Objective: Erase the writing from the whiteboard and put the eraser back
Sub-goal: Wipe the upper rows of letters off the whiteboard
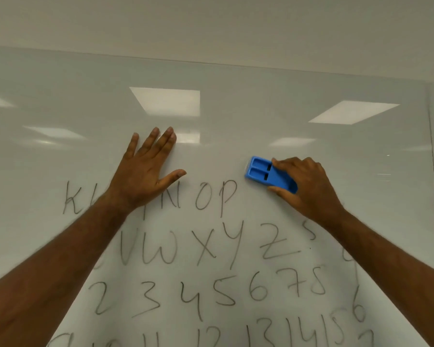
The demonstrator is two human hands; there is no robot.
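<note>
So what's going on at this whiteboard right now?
A person is wiping a whiteboard. The right hand grips a blue eraser against the board, just up and right of the letter P. The left hand rests flat on the board with fingers spread. The area above the hands shows no writing, but rows of letters and numbers below are still there, so most of the erasing is left to do.

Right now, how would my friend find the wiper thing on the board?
Look at the big whiteboard covered in letters and numbers. Just above and right of the letter P, the right hand grips the eraser. It is the only bright blue thing there.
</note>
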